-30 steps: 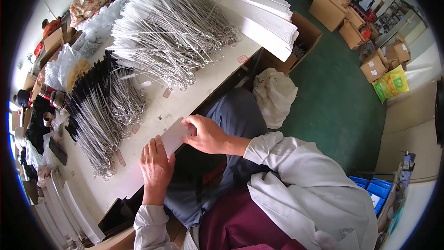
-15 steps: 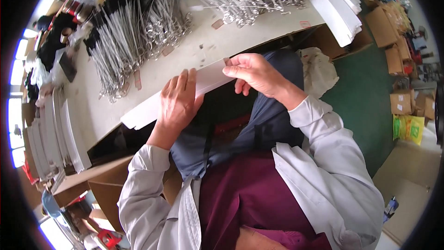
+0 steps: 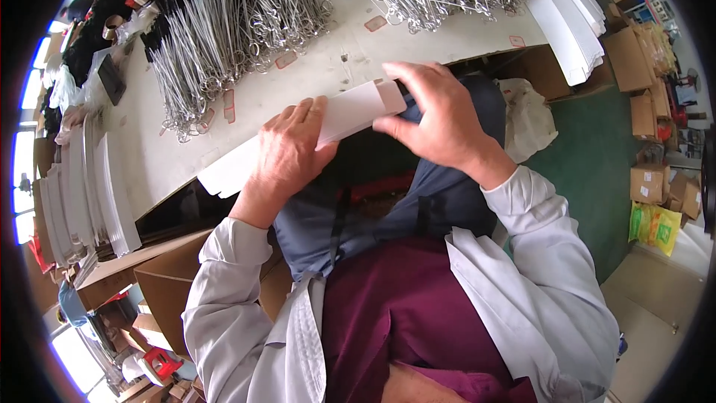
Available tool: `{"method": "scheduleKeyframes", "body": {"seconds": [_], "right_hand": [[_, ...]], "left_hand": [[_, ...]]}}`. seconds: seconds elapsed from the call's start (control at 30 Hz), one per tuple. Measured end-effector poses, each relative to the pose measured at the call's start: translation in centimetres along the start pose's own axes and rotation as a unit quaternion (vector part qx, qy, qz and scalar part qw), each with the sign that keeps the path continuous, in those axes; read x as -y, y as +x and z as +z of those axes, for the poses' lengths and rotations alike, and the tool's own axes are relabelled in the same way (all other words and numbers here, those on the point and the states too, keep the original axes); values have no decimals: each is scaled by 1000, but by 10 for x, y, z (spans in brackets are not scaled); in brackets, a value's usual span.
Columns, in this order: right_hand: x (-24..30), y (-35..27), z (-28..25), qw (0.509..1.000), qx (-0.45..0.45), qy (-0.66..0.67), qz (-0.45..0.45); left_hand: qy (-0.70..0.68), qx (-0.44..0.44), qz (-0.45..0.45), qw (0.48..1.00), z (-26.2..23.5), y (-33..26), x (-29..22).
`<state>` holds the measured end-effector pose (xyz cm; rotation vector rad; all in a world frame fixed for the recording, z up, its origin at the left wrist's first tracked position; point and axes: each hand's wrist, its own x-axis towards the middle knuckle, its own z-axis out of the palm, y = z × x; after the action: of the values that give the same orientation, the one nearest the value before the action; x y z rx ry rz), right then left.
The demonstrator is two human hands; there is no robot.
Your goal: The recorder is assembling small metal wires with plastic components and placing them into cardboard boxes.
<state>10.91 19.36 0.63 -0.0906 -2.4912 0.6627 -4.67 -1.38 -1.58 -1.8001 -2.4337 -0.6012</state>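
Note:
A long, narrow white cardboard box (image 3: 356, 110) lies slantwise along the front edge of the table. My left hand (image 3: 292, 145) is closed around its middle, fingers over the top and thumb on the near side. At the box's right end an end flap (image 3: 390, 97) shows. Around that end my right hand (image 3: 440, 113) is spread, thumb and fingers well apart; whether the thumb touches the box I cannot tell. The far left end of the box rests on the table edge.
Piles of thin wire-handled brushes (image 3: 216, 37) with looped ends cover the back of the table (image 3: 335, 67). Flat white cartons are stacked at the right (image 3: 563, 19) and left (image 3: 112, 194). Below left stands an open brown cardboard box (image 3: 168, 283); a white sack (image 3: 528, 119) sits near my knee.
My right hand has let go of the box's right end and opened, moving slightly right. The end flap is now exposed. My left hand keeps its hold.

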Motion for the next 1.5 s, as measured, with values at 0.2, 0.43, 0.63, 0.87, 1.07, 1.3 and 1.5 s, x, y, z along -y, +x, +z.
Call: {"method": "scheduleKeyframes", "body": {"seconds": [0.2, 0.43, 0.63, 0.87, 1.07, 1.3, 1.5], "right_hand": [[5, 7, 36, 977, 183, -65, -87], [-5, 17, 27, 972, 158, -84, -156], [0, 31, 42, 974, 150, -79, -151], [-9, 41, 48, 966, 148, -88, -191], [-23, 60, 59, 971, 136, -89, -174], [-38, 63, 79, 982, 100, -52, -152], [-29, 51, 75, 981, 130, -56, -132]], "left_hand": [[-22, 29, 3, 999, -6, 14, -15], [-22, 10, -10, 1000, -25, -1, -2], [10, 23, -33, 999, -27, -11, 17], [24, -21, -25, 999, -32, -16, 32], [34, -30, -50, 998, -29, -13, 53], [27, -76, -95, 992, -6, -7, 58], [24, -116, -93, 988, 3, -19, 49]]}}
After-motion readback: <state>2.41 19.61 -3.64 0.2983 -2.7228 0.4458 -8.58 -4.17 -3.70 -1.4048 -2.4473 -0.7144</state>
